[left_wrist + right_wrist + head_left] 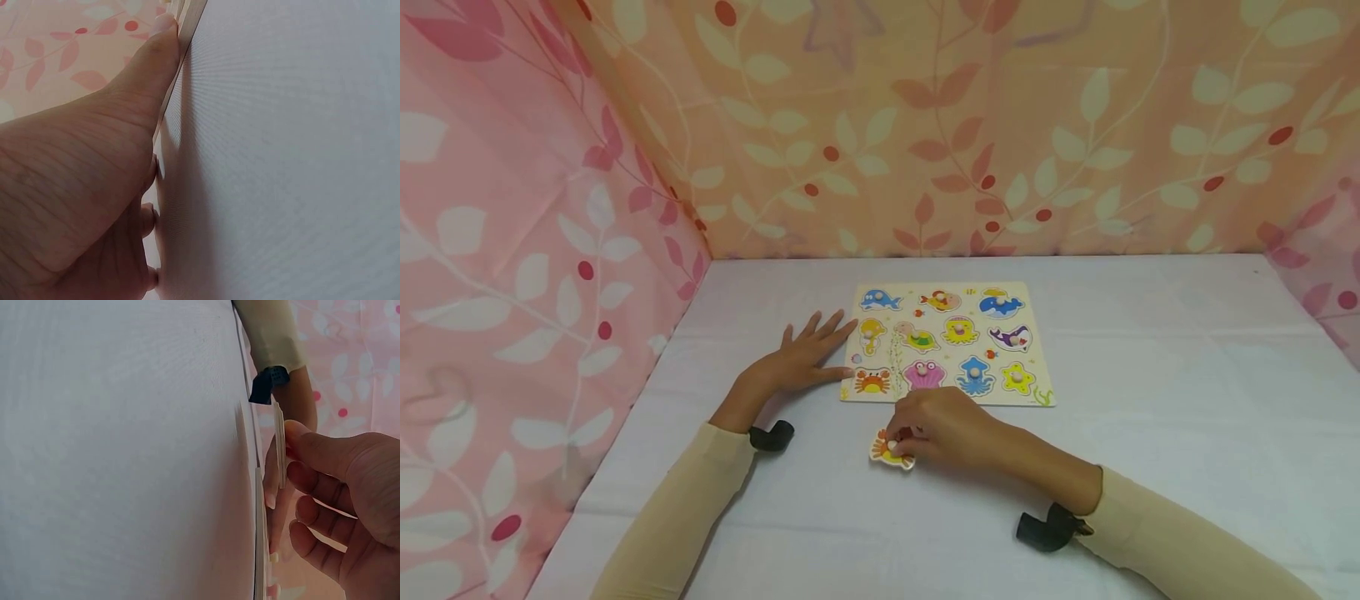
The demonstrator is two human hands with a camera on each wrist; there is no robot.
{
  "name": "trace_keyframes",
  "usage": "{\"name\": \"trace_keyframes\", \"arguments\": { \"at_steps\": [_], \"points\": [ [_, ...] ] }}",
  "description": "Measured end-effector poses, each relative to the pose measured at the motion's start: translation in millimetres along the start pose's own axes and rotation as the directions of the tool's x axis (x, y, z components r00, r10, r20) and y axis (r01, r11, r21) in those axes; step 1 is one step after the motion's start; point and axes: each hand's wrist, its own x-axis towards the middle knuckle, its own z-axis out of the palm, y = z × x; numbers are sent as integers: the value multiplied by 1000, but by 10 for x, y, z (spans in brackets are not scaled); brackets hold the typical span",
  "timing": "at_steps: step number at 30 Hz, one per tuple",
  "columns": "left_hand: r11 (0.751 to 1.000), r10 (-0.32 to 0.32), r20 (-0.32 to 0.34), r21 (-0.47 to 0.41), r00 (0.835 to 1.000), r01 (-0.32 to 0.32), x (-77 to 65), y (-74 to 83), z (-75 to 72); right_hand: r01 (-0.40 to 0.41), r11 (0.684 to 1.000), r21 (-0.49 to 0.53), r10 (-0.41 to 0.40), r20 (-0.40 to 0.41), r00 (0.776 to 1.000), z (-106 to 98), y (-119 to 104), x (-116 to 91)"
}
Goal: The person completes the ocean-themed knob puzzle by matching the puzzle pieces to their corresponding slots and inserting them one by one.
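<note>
A wooden sea-animal puzzle board (951,358) lies flat on the white table. Between thumb and fingers, my right hand (951,429) pinches the knob of a crab puzzle piece (882,451) in front of the board. In the right wrist view, the crab piece (280,447) is edge-on and raised off the table. My left hand (801,357) spreads its fingers at the board's left edge; its thumb (164,47) meets that edge in the left wrist view. A crab picture (872,382) without a knob shows in the board's lower left corner.
Knobbed pieces sit in the board, among them a pink shell (925,375), a blue squid (975,377) and a yellow star (1018,378). A white cloth (820,533) covers the table. Patterned curtains (880,125) hang behind and at the sides.
</note>
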Motion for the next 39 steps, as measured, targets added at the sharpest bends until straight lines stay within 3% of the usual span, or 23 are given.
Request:
{"name": "trace_keyframes", "arguments": {
  "at_steps": [18,39],
  "points": [
    [1000,-7,-6,-8,1000,7,-3,-45,27,40,999,-22,-41,-43,998,0,47,23],
    [1000,-1,-7,-19,1000,0,-12,1,11,-20,1000,-14,20,-53,998,-68,54,-2]
  ]
}}
